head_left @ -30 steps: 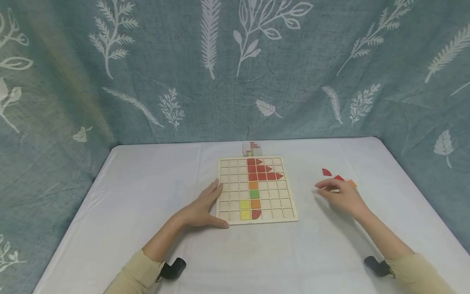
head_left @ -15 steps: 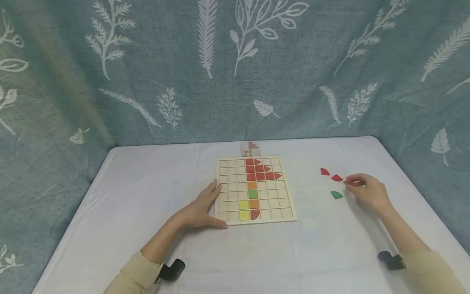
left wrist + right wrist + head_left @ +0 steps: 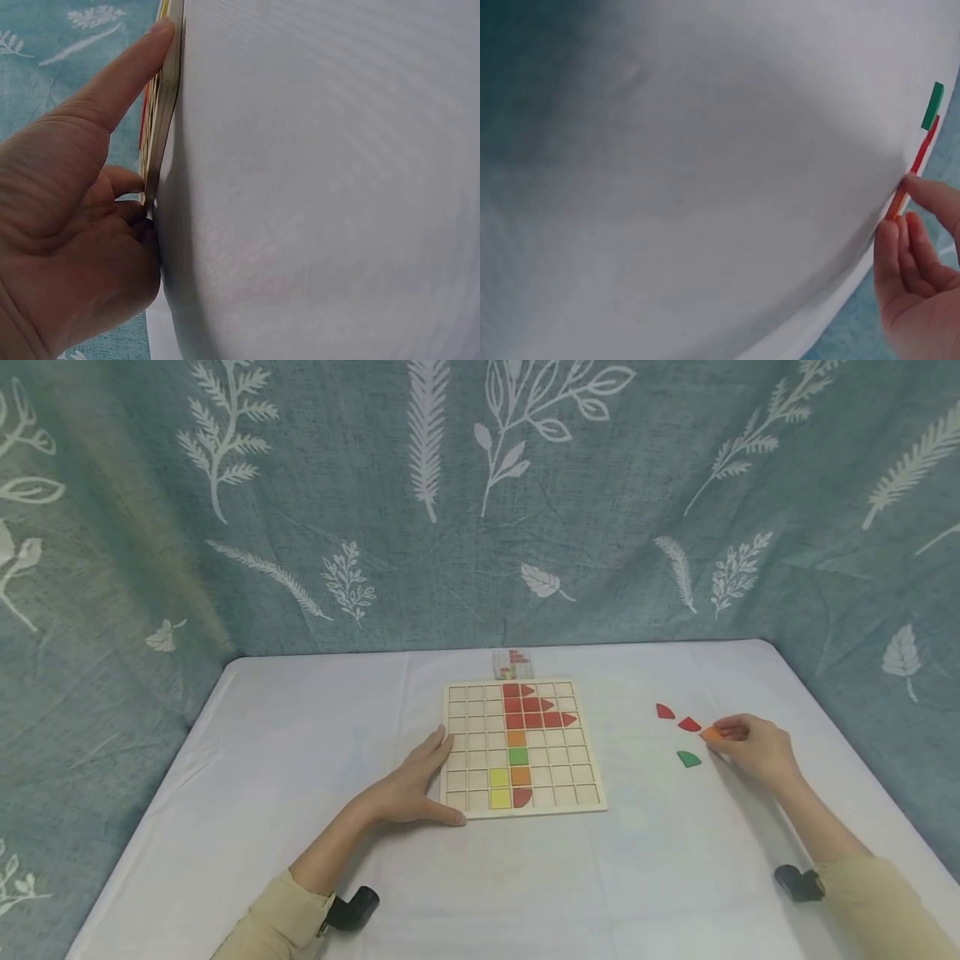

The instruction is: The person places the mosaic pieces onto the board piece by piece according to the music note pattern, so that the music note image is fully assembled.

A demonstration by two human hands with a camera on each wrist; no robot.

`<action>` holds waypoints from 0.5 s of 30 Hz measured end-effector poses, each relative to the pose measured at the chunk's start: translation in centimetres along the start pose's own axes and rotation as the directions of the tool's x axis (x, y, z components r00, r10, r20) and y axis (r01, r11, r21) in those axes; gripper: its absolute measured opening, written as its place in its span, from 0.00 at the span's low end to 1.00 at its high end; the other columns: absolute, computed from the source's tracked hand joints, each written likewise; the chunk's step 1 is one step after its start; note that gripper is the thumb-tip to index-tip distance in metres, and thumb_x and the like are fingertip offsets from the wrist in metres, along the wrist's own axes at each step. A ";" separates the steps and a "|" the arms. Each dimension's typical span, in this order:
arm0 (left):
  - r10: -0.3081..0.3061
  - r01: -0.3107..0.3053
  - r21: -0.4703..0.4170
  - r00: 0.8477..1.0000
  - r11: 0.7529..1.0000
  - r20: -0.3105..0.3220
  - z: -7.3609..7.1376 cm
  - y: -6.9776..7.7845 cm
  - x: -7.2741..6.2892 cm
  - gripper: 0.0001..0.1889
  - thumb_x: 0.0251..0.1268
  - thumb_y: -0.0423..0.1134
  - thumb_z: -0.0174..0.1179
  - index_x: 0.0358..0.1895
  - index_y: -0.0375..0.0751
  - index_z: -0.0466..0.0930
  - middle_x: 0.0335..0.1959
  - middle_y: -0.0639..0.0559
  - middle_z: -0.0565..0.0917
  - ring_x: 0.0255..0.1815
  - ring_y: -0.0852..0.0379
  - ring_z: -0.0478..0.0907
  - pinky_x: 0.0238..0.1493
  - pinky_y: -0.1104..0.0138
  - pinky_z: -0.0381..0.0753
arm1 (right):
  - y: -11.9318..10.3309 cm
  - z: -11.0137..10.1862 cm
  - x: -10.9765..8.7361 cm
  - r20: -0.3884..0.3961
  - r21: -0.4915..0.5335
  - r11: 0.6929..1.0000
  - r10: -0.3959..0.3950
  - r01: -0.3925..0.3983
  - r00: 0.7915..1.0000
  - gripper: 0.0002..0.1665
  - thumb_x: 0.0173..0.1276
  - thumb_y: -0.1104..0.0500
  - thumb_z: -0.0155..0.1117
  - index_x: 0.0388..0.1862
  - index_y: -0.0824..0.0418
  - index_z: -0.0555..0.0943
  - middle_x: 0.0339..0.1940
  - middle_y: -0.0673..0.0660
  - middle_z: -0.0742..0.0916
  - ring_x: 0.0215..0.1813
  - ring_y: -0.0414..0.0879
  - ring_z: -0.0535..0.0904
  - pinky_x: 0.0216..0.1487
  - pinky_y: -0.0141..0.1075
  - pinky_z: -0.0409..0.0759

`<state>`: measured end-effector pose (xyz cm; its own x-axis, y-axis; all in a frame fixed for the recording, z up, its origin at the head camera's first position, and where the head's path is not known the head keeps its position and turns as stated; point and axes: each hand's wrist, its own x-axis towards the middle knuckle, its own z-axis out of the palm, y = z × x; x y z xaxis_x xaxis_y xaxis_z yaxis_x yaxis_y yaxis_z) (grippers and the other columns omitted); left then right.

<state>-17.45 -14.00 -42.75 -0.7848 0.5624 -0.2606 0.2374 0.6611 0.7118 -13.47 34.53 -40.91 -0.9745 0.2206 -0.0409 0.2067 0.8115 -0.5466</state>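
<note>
A wooden grid board (image 3: pixel 467 758) lies mid-table, with red, orange, green and yellow pieces in some of its squares. My left hand (image 3: pixel 408 787) rests at its lower left corner, thumb along the near edge and fingers spread on the left side. In the left wrist view, the straight thumb (image 3: pixel 135 71) touches the board's edge (image 3: pixel 171 82). Off to the right, my right hand (image 3: pixel 756 753) pinches an orange piece (image 3: pixel 712 735) at the tabletop. The right wrist view has this orange piece (image 3: pixel 897 202) edge-on between thumb and fingers.
Left of the pinching fingers lie a red pointed piece (image 3: pixel 689 724), a red quarter-round piece (image 3: pixel 664 712) and a green quarter-round piece (image 3: pixel 689 759). A small pattern card (image 3: pixel 512 665) sits behind the board. Patterned curtains (image 3: pixel 480 568) border the white table (image 3: pixel 300 718).
My right hand has shifted right across the loose pieces, bringing the green one into view, and its fingers have come onto the orange piece. The left hand stays at the board.
</note>
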 end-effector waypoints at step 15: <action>0.016 -0.016 0.006 1.000 1.000 0.010 -0.1 -0.1 0.0 0.64 0.42 0.55 0.77 0.78 0.36 0.43 0.80 0.41 0.37 0.79 0.42 0.34 0.74 0.46 0.45 | -8.4 5.0 -1.2 0.178 0.317 0.948 -0.079 0.019 0.981 0.24 0.63 0.52 0.70 0.54 0.63 0.81 0.46 0.58 0.88 0.53 0.53 0.82 0.49 0.39 0.78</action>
<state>-17.50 -14.13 -42.74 -0.7752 0.5775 -0.2560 0.2530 0.6552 0.7118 -14.43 24.78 -40.44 -0.9877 0.0563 -0.1457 0.1499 0.6023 -0.7840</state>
